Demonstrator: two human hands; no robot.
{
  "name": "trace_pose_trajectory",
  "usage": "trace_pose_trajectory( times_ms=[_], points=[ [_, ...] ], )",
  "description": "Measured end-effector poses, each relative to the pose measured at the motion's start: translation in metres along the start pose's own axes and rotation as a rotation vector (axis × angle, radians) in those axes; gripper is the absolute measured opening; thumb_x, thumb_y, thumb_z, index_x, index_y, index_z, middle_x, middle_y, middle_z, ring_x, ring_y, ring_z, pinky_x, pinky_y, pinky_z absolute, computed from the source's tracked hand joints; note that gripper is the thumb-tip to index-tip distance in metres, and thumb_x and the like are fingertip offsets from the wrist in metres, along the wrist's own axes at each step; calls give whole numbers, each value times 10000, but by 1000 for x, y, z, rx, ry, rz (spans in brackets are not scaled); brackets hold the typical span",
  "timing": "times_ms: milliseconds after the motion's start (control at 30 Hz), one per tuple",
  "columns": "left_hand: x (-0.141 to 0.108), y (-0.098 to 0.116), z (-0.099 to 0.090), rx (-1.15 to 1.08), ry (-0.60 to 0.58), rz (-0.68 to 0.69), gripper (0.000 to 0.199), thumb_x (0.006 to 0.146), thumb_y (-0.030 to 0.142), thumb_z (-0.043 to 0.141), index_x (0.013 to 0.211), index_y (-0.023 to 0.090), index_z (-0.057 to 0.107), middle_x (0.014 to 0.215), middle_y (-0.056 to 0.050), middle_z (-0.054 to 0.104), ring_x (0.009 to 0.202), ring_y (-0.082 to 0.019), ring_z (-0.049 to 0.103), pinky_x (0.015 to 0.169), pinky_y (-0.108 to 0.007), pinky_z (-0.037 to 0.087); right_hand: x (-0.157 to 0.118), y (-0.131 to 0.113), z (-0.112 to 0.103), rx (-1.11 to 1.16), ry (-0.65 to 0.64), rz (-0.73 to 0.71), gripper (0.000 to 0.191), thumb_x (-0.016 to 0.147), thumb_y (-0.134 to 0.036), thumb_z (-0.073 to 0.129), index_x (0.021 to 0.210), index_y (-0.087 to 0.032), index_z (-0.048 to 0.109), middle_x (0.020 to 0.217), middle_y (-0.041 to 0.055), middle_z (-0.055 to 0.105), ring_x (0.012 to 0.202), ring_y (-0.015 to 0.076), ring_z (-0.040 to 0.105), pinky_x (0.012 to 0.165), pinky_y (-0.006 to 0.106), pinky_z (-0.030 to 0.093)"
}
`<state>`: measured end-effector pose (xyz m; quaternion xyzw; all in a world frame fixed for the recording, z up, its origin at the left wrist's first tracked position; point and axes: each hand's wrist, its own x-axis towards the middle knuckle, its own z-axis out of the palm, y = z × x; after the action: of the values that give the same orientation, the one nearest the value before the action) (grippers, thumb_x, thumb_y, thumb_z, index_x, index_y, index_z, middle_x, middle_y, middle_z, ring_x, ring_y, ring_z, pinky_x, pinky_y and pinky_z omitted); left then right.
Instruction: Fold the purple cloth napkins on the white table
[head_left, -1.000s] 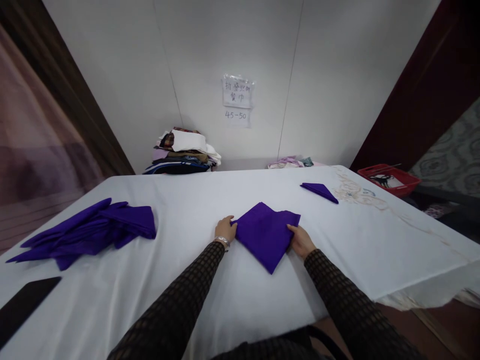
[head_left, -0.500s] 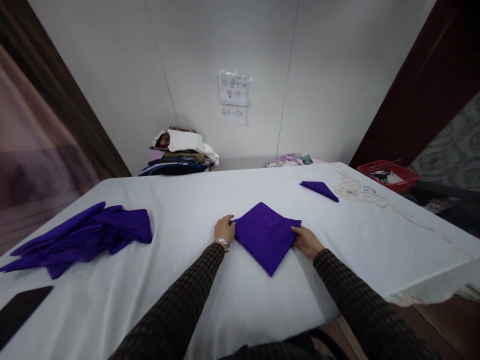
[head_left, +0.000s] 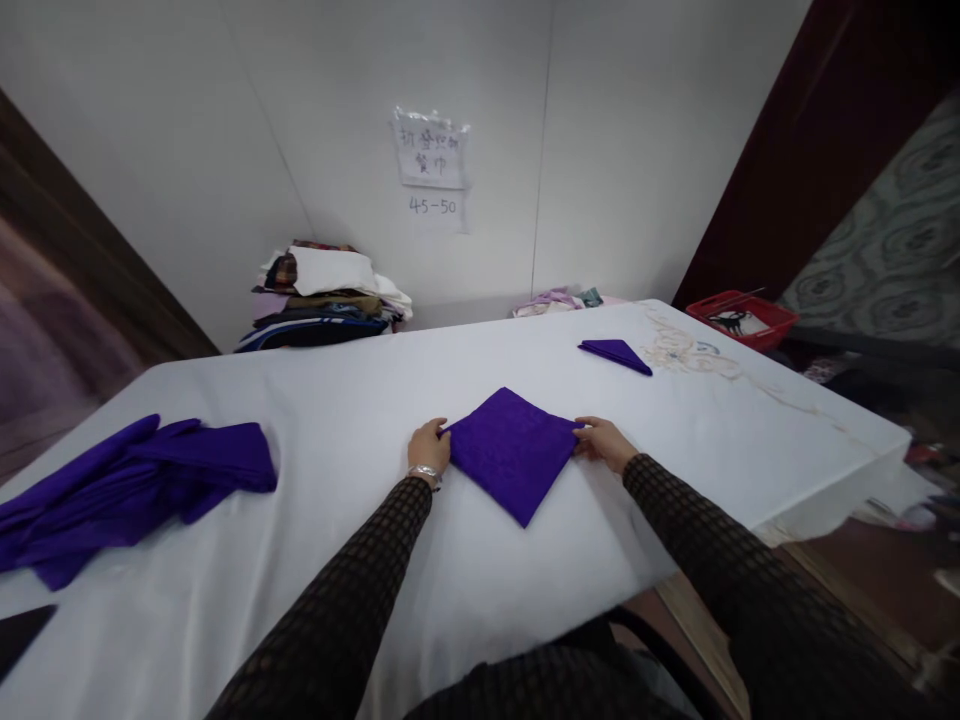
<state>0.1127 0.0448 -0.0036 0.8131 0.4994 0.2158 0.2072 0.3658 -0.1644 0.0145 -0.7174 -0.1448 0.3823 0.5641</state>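
A purple cloth napkin, folded into a square, lies on the white tablecloth with one corner pointing towards me. At its left corner, my left hand has thumb and fingers closed on the edge. My right hand pinches the opposite corner, on the right. Beyond that hand rests a second purple napkin, folded into a narrow triangle. To the far left spreads a loose heap of purple napkins, partly cut off by the frame.
The white tablecloth covers a table reaching towards the wall. Behind it stand a pile of folded clothes and a smaller cloth pile. A red basket sits past the right corner. A dark flat object lies near left.
My view has turned a little, so everything sits further left. The napkin's right corner, lifted slightly before, now lies flatter, and my right hand has shifted outward along it.
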Motion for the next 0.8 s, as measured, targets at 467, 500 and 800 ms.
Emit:
trace_pose_trajectory(
  times_ms=[467,500,800],
  points=[
    [9,-6,-8,-24,-7,-89,336,818,227,519,1135,172,617,1052,-82,676,986,-218,608,871,-317,459,5,-4,2,-204,-41,-72,66,728,-85,598,748,-142,626,492,-28,616,344,65,497,293,156,235],
    [9,-5,-8,-27,-8,-88,333,817,227,520,1131,173,619,1049,-80,677,985,-216,609,871,-313,459,5,-4,2,-227,-34,-78,71,727,-81,591,750,-141,622,459,-35,595,330,65,478,294,159,230],
    [11,0,-4,-10,-15,-52,330,811,226,525,1120,175,627,1033,-79,683,985,-215,612,876,-312,463,15,2,-8,-462,22,-167,226,673,-82,635,895,-118,651,378,-59,538,353,81,463,383,176,307]
  ],
)
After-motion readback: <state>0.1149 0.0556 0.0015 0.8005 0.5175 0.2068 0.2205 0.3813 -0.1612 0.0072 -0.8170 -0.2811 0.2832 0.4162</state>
